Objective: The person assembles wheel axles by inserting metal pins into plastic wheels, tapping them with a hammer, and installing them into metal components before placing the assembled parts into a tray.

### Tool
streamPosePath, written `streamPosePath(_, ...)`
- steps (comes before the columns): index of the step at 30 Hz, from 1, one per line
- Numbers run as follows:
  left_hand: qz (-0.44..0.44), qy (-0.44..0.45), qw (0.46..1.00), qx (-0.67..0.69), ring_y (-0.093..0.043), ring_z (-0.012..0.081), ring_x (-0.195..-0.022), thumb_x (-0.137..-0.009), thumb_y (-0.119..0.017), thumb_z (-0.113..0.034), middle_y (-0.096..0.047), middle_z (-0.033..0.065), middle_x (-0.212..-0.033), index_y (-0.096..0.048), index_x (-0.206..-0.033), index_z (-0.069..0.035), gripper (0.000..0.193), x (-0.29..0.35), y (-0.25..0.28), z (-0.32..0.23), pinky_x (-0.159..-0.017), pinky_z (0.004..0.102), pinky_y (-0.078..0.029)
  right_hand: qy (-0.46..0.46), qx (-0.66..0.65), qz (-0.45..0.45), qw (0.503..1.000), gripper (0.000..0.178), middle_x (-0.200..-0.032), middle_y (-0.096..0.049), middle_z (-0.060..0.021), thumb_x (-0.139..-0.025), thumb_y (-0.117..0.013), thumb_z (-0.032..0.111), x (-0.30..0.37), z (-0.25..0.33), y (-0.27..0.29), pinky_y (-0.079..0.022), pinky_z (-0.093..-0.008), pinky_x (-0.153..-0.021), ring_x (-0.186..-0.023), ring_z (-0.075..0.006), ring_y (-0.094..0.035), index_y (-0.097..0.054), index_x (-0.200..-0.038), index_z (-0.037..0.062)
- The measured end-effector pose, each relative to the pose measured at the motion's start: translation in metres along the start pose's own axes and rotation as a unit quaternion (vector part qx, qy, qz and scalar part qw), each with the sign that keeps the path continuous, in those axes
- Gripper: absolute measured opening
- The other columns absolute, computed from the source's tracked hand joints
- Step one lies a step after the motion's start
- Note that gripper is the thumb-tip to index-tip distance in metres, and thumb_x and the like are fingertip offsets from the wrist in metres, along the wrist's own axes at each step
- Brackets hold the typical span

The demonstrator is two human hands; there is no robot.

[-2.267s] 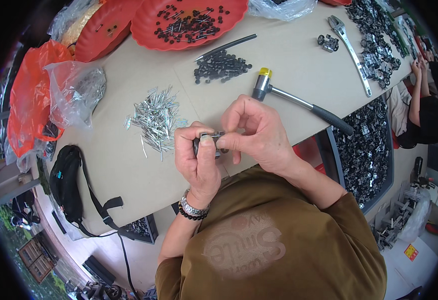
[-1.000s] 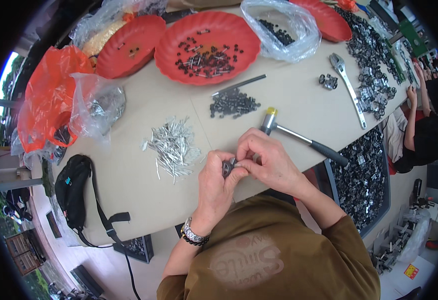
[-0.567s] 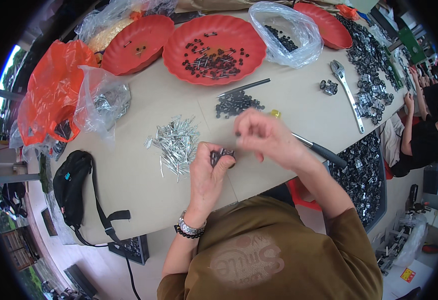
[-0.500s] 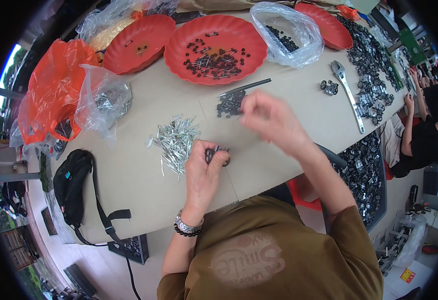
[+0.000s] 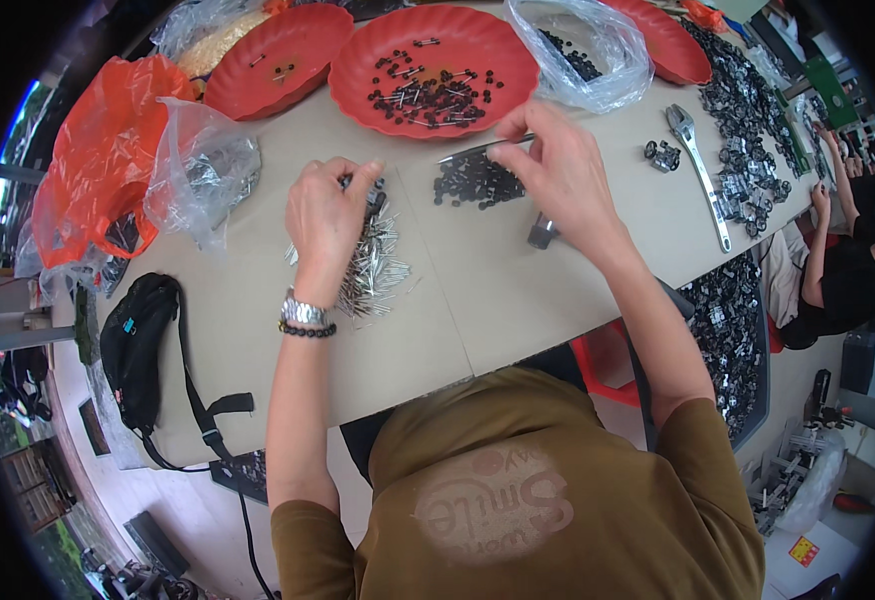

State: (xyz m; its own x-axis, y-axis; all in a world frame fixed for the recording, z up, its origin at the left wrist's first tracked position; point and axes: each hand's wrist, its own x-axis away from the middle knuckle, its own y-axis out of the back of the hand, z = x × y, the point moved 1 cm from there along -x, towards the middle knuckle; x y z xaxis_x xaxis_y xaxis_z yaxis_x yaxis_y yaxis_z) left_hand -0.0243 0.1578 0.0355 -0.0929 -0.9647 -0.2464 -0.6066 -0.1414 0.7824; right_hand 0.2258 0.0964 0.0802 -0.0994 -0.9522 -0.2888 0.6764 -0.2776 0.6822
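My left hand (image 5: 326,215) is closed over the far part of a pile of thin silver metal pins (image 5: 373,265). A small black part (image 5: 374,186) shows between its thumb and fingers, mostly hidden. My right hand (image 5: 563,165) is bent over a thin black pen-like rod (image 5: 468,153), with thumb and forefinger around the rod's right end. Just below the rod lies a patch of tiny black pieces (image 5: 476,183). A small dark grey block (image 5: 543,233) shows under my right palm; I cannot tell whether it is held or lying there.
A large red scalloped plate (image 5: 348,110) of black-ended pins stands beyond my hands, beside another red plate (image 5: 228,100). Plastic bags (image 5: 108,150) lie at left, near a black pouch (image 5: 143,350). An adjustable wrench (image 5: 700,175) and heaped black parts (image 5: 748,185) lie right.
My left hand has moved away from me, over the far side of the pin pile, with the black part. My right hand has come down over the rod. The view has shifted slightly.
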Motion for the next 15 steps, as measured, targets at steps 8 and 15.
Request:
streamPosePath(8,-0.022,0.038,0.998,-0.044,-0.067,0.0342,-0.071,-0.093,-0.071,-0.043,-0.066,0.0149,-0.07,-0.077,-0.108,-0.002,0.044,-0.016,0.006,0.013,-0.07,0.0449,-0.052,0.051,0.048,0.014,0.997,0.011,-0.09,-0.062,-0.0092,-0.082,-0.073,0.01,0.054,-0.004,-0.03,-0.055,-0.0444,-0.072,-0.086,-0.0313,-0.068,-0.068,-0.091,0.0078)
streamPosePath(15,0.062,0.182,0.761,0.62,-0.057,0.0144,-0.085,-0.101,-0.055,-0.007,-0.061,0.0055,-0.106,-0.056,-0.129,0.003,0.03,0.038,0.028,0.008,-0.071,0.0251,-0.046,0.145,0.186,0.041,0.971,0.011,-0.094,-0.059,-0.0084,-0.081,-0.068,0.005,0.035,-0.004,-0.063,-0.056,-0.0411,-0.064,-0.09,-0.0263,-0.066,-0.064,-0.09,0.004)
